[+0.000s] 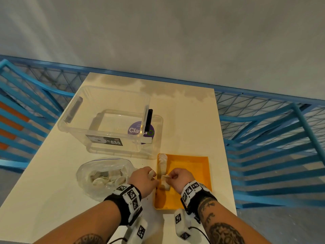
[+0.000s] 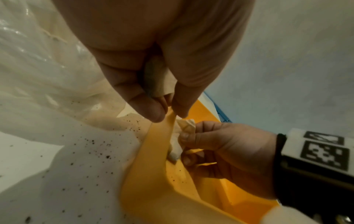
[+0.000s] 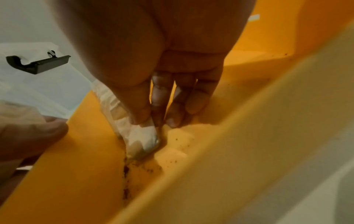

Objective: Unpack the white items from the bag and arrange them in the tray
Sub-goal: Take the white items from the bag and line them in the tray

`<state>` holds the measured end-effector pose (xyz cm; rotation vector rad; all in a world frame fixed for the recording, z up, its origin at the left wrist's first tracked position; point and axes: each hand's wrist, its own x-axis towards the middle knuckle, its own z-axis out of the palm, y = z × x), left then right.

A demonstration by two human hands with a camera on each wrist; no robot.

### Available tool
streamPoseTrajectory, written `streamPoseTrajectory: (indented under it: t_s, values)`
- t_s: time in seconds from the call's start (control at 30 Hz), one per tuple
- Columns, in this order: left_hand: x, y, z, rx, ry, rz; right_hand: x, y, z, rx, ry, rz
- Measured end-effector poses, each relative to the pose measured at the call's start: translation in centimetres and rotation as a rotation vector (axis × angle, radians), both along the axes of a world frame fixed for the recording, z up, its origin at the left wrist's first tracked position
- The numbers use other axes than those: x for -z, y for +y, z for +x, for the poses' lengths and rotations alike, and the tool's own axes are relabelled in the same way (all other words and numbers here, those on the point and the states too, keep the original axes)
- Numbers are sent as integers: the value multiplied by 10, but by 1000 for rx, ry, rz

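Observation:
A yellow tray (image 1: 190,165) lies on the table at the front right, with a row of white items (image 1: 162,164) along its left wall. My right hand (image 1: 169,176) pinches a white item (image 3: 142,134) between thumb and fingers at the near end of that row (image 3: 109,98), low inside the tray (image 3: 76,166). My left hand (image 1: 155,180) hovers at the tray's left rim (image 2: 153,166), curled round another white item (image 2: 155,75). A clear plastic bag (image 1: 103,166) holding several more white items lies just left of my left hand.
A clear storage box (image 1: 105,117) stands on its lid with a purple sticker (image 1: 140,131) behind the bag and tray. Its black latch (image 3: 38,63) shows. Dark specks (image 2: 95,144) dot the white table (image 1: 184,120). Blue wire fencing (image 1: 263,129) surrounds the table.

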<state>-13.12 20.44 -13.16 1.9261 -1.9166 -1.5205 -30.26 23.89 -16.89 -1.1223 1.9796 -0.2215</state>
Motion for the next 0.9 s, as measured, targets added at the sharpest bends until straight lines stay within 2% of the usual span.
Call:
streamPoseTrajectory:
  t_s: [0.5, 0.67, 0.8, 0.9]
  values:
    - [7, -3, -2, -39, 38, 9, -1, -27, 10, 170, -41, -71]
    - [-1, -1, -2, -182, 126, -21, -16, -22, 5, 202, -43, -133]
    - [-15, -2, -4, -276, 331, 49, -39, -13, 4, 162, -218, -293]
    - [-27, -2, -7, -200, 454, 79, -56, -7, 8, 19, -384, -296]
